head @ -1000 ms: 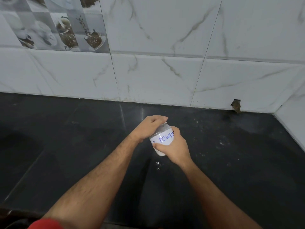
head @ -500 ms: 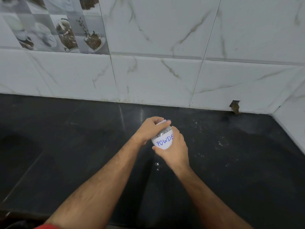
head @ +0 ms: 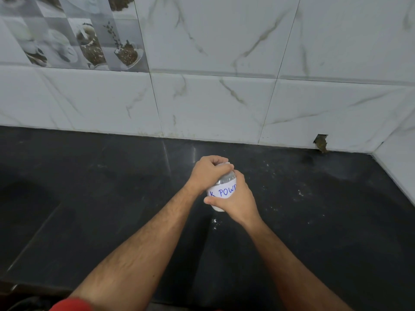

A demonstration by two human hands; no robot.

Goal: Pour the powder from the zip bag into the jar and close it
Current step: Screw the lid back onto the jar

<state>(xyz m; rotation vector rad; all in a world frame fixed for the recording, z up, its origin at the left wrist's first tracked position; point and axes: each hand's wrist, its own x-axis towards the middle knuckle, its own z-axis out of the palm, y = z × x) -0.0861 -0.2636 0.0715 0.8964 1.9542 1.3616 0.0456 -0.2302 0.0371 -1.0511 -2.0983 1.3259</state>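
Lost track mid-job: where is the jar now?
The white-labelled clear jar is centre frame above the black stone counter, right hand gripping its body, left hand covering its top.

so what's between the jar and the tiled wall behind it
Only bare black stone countertop lies between the white labelled jar and the marble-look tiled wall, shown in the head view.

Soft even light, faint arm shadows (edges bowed)

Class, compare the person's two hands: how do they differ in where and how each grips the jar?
The left hand curls over the jar's top, covering the lid; the right hand wraps the jar's labelled body lower down. The left hand comes from above, the right from the side. Both grip the same jar.
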